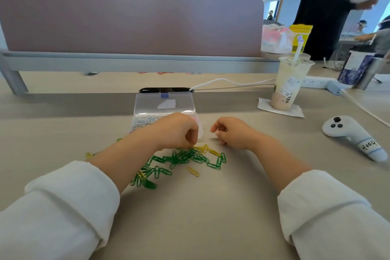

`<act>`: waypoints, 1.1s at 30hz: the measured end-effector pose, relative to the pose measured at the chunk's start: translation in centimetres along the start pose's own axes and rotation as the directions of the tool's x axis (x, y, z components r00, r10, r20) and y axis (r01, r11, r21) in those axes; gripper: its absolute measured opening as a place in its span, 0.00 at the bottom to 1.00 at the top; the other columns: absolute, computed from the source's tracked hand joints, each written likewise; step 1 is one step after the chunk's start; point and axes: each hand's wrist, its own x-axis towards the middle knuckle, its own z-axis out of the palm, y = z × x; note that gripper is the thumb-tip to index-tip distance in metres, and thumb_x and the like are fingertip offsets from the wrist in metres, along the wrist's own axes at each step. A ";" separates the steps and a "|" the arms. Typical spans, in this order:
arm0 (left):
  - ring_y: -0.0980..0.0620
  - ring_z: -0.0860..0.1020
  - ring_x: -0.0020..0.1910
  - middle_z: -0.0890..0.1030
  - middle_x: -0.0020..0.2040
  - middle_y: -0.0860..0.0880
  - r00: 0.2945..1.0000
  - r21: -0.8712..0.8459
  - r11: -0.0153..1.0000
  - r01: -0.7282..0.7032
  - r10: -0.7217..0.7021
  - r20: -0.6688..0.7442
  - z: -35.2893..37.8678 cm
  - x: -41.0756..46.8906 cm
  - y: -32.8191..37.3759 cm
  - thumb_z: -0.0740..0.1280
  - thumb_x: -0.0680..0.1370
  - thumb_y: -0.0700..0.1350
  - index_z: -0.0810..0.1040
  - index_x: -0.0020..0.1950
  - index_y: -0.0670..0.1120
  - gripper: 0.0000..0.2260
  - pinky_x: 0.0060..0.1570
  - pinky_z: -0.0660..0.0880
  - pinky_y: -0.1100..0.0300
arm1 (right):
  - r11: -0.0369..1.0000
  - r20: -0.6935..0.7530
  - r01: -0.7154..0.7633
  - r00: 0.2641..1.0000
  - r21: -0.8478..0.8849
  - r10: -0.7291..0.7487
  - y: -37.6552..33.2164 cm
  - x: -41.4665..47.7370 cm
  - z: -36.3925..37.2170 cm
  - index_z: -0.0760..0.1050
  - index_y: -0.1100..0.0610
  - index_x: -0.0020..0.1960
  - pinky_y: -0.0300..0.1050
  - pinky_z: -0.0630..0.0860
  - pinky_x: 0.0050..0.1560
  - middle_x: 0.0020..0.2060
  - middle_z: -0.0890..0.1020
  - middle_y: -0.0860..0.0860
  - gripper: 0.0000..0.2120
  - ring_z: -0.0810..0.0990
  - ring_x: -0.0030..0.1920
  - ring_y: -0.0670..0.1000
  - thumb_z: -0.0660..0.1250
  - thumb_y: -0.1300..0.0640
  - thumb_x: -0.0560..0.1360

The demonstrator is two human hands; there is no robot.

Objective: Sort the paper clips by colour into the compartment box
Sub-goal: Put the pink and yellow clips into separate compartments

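Between two forearms in white sleeves [63, 207], on a beige surface [211, 217]: a loose heap of paper clips [179, 158], mostly green, a few yellow mixed in. One lone yellow clip [192, 171] just beside the heap's near edge, apart from the rest. Likely very light, thin stiff wire with a smooth coating. Flat against the surface and seemingly hooked through one another in the middle, so prone to lifting in chains. Best taken singly from the heap's fringe, pinched at a rounded end between thumb and fingertip, perhaps slid a little first to raise an edge.

Left hand [177, 131] knuckles-up over the heap's far edge, fingers curled down, tips among yellow clips there; grip on any one clip not confirmable. Right hand [232, 133] resting on the surface beside it, fingers loosely curled, nothing visible in them.

Just behind both, a clear compartment box [138, 121], largely hidden by the left hand, lid [164, 102] raised; pale clips in the left compartment, something pinkish at the right. Farther out: a dark phone [165, 90] behind the box, a bubble tea cup [289, 84] on a napkin [266, 104], a white controller [354, 135] at right, a mauve divider screen [126, 17] along the back.
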 end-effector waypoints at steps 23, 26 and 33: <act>0.52 0.72 0.42 0.72 0.38 0.55 1.000 0.137 0.991 -0.012 0.014 -0.011 -0.1 0.2 -0.3 0.64 0.75 0.42 0.73 0.43 0.48 0.02 0.39 0.67 0.63 | 0.985 0.213 0.099 0.975 -0.140 -0.067 -0.9 -0.6 -0.3 0.71 0.52 0.37 0.35 0.69 0.35 0.31 0.75 0.45 0.09 0.71 0.32 0.43 0.65 0.57 0.75; 0.57 0.73 0.40 0.72 0.37 0.60 1.000 0.024 1.000 -0.011 0.011 -0.006 -0.6 -0.1 -0.7 0.66 0.75 0.42 0.75 0.49 0.52 0.06 0.36 0.66 0.69 | 0.998 0.205 0.067 0.976 0.010 -0.068 -0.7 -0.5 -0.2 0.69 0.52 0.38 0.35 0.70 0.35 0.33 0.76 0.47 0.10 0.73 0.31 0.44 0.62 0.61 0.77; 0.59 0.72 0.42 0.75 0.40 0.60 0.999 -0.040 0.999 -0.025 0.027 0.031 -1.3 -0.2 -0.4 0.64 0.77 0.42 0.80 0.55 0.49 0.09 0.44 0.66 0.69 | 0.986 0.120 0.012 0.992 0.166 -0.032 -0.5 -0.2 0.2 0.69 0.53 0.38 0.38 0.65 0.32 0.30 0.72 0.50 0.16 0.68 0.31 0.48 0.53 0.71 0.74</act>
